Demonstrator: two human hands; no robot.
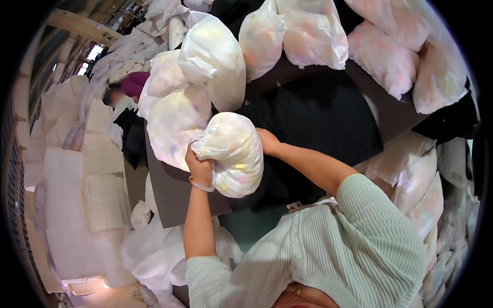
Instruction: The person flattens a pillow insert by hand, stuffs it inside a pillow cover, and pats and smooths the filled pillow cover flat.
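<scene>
A stuffed white plastic bag [233,156], with pale yellow and pink showing through, is held up in front of me over the table. My left hand [198,165] is closed round its gathered neck on the left side. Against the bag's far right side rests my right hand [266,141], its fingers partly hidden behind the plastic. Just beyond, another filled bag [177,123] stands on the table's left part. Black cloth [323,123] lies on the table to the right of the held bag.
The grey table [174,197] carries more filled bags along its far edge, including a tall white bag [213,56] and a pinkish bag [313,33]. Heaped bags [411,179] lie at my right. At the left stand stacked pale bales [64,200]. A person in a purple sleeve [134,83] is beyond.
</scene>
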